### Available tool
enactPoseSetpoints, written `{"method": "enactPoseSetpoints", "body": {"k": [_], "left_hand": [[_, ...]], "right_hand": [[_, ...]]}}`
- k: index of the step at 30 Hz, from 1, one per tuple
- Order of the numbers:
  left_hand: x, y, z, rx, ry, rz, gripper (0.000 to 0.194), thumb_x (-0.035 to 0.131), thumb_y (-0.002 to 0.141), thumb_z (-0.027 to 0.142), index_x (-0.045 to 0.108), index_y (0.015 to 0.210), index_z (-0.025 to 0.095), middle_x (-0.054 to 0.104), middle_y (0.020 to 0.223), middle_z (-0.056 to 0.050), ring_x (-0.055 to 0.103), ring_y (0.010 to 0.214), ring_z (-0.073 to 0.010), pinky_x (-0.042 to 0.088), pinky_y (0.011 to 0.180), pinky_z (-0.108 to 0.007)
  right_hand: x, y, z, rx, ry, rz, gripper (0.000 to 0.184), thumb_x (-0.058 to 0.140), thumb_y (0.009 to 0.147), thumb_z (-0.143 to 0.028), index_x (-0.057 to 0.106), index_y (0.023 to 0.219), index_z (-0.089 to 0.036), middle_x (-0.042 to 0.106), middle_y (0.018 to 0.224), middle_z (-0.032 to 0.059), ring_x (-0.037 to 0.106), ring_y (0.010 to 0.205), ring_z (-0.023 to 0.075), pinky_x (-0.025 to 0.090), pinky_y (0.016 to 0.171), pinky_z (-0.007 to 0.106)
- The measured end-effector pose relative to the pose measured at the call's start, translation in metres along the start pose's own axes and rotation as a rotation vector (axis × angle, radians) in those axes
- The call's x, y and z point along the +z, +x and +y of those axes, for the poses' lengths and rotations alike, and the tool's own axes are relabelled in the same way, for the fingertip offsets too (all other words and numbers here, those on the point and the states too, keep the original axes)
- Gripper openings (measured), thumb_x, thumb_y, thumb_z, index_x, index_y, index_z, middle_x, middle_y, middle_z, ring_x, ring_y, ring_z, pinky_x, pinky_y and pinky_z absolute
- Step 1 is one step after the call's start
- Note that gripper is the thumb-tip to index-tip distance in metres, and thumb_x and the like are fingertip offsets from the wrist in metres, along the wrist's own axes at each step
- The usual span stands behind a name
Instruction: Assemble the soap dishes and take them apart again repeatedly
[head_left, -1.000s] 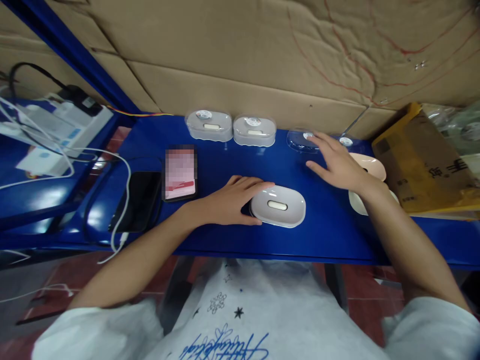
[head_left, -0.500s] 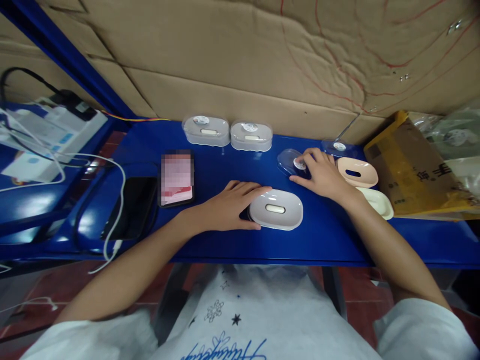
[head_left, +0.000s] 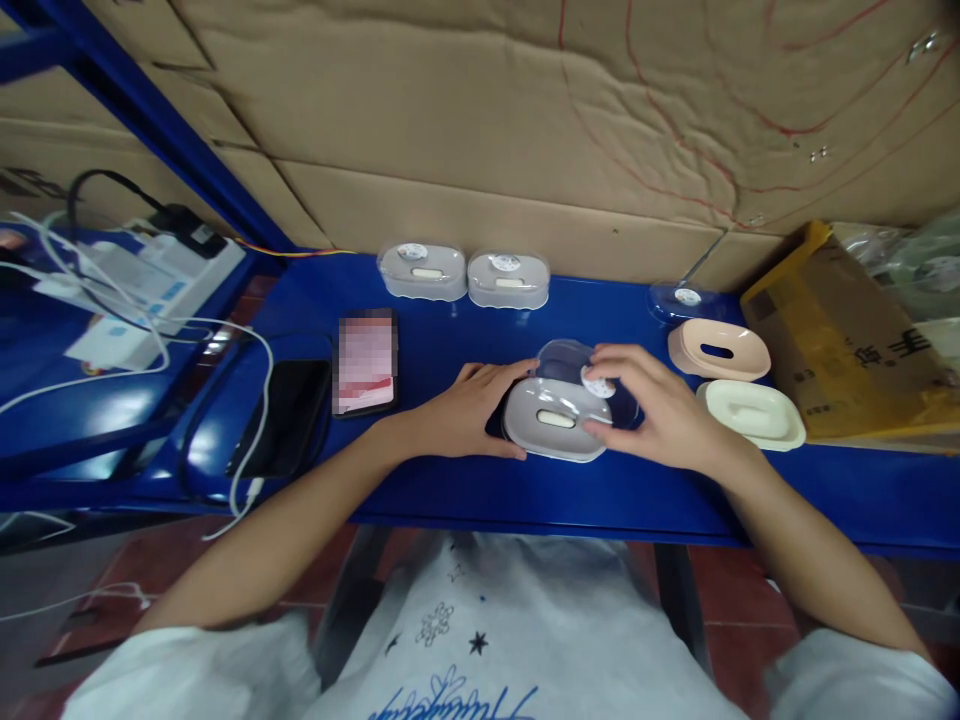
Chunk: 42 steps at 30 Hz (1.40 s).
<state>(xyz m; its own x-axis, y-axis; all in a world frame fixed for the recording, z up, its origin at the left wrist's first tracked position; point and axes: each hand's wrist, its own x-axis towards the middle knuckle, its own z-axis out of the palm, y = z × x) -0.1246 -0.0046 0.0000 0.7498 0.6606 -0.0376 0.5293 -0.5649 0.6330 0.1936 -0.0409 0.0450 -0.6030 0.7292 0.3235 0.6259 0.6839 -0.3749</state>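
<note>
On the blue table in front of me lies a grey oval soap dish with a pale bar-shaped piece in its central slot. My left hand grips its left end between thumb and fingers. A clear plastic lid with a round white sticker is in my right hand, tilted just behind and over the dish's right side. My right fingers are bent around the lid by the sticker. The lid's right edge is partly hidden by that hand.
Two grey soap dishes under clear lids stand at the back. Rightward are another clear lid, a peach dish part, a cream dish part and a cardboard box. Phones and a cabled power strip sit left.
My right hand has picked up the clear lid from the table and brought it left and nearer, to the grey soap dish. My left hand stays on the dish.
</note>
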Motion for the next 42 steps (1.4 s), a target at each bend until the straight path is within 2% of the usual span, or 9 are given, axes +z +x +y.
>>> {"method": "enactPoseSetpoints", "body": {"k": [7,13,19,25,28,31,35,38,42], "left_hand": [[0.003,0.001,-0.002,0.005,-0.05,0.048,0.137,0.09,0.08,0.073,0.006,0.179,0.031,0.038,0.178,-0.021,0.044,0.159,-0.0446,0.026,0.129,-0.06],[0.007,0.001,-0.006,0.043,-0.048,0.075,0.132,0.089,0.081,0.072,0.01,0.179,0.033,0.037,0.179,-0.019,0.046,0.157,-0.0455,0.028,0.129,-0.061],[0.007,0.001,-0.006,0.049,-0.029,0.076,0.129,0.088,0.083,0.072,0.012,0.179,0.031,0.038,0.179,-0.019,0.045,0.157,-0.0446,0.029,0.128,-0.059],[0.004,0.001,-0.004,0.044,0.001,0.053,0.114,0.086,0.086,0.07,0.026,0.176,0.032,0.046,0.175,-0.016,0.047,0.156,-0.0435,0.03,0.128,-0.059],[0.003,0.002,-0.004,0.032,0.019,0.047,0.114,0.086,0.086,0.069,0.027,0.176,0.03,0.046,0.175,-0.017,0.046,0.156,-0.0444,0.031,0.128,-0.06],[0.004,0.002,-0.005,0.024,0.031,0.046,0.115,0.086,0.087,0.068,0.024,0.177,0.03,0.045,0.175,-0.018,0.045,0.157,-0.0451,0.031,0.128,-0.062],[0.006,0.001,-0.005,0.05,0.047,0.092,0.117,0.081,0.094,0.063,0.007,0.179,0.033,0.03,0.182,-0.019,0.036,0.165,-0.043,0.031,0.129,-0.064],[0.007,0.0,-0.003,0.058,0.087,0.113,0.11,0.076,0.1,0.056,0.004,0.179,0.033,0.022,0.184,-0.02,0.032,0.167,-0.041,0.034,0.129,-0.065],[0.006,-0.002,0.001,0.059,0.146,0.09,0.097,0.07,0.105,0.051,0.009,0.179,0.033,0.025,0.183,-0.02,0.033,0.167,-0.0416,0.035,0.127,-0.067]], "right_hand": [[0.018,-0.001,-0.015,-0.124,-0.075,-0.071,0.043,0.075,0.098,-0.038,0.059,0.136,-0.026,0.069,0.144,0.0169,0.064,0.143,0.0383,0.058,0.11,0.059],[0.023,0.0,-0.015,-0.174,-0.076,-0.061,0.04,0.074,0.1,-0.036,0.061,0.135,-0.022,0.069,0.145,0.0179,0.063,0.144,0.0379,0.057,0.112,0.057],[0.023,0.002,-0.016,-0.175,-0.058,-0.075,0.039,0.072,0.102,-0.036,0.059,0.136,-0.023,0.067,0.147,0.0175,0.062,0.146,0.0378,0.057,0.112,0.057],[0.027,0.001,-0.014,-0.168,-0.039,-0.1,0.042,0.071,0.103,-0.034,0.054,0.14,-0.023,0.061,0.149,0.0187,0.055,0.15,0.0389,0.054,0.116,0.06],[0.035,-0.001,-0.008,-0.178,-0.003,-0.122,0.048,0.07,0.104,-0.039,0.05,0.145,-0.023,0.055,0.154,0.0189,0.048,0.156,0.0382,0.051,0.122,0.06],[0.043,-0.002,-0.004,-0.171,-0.007,-0.115,0.054,0.074,0.102,-0.043,0.05,0.147,-0.024,0.053,0.156,0.0187,0.046,0.158,0.0382,0.05,0.123,0.059],[0.04,0.0,0.005,-0.151,-0.11,-0.082,0.05,0.072,0.102,-0.04,0.053,0.146,-0.025,0.059,0.156,0.0176,0.046,0.159,0.0411,0.041,0.124,0.066],[0.029,0.007,0.026,-0.059,-0.233,-0.049,0.047,0.069,0.102,-0.038,0.056,0.144,-0.023,0.063,0.155,0.0186,0.046,0.158,0.0436,0.034,0.126,0.069],[0.014,0.025,0.069,0.107,-0.324,-0.015,0.051,0.063,0.101,-0.042,0.056,0.145,-0.016,0.062,0.156,0.0246,0.052,0.151,0.0451,0.037,0.121,0.066]]}}
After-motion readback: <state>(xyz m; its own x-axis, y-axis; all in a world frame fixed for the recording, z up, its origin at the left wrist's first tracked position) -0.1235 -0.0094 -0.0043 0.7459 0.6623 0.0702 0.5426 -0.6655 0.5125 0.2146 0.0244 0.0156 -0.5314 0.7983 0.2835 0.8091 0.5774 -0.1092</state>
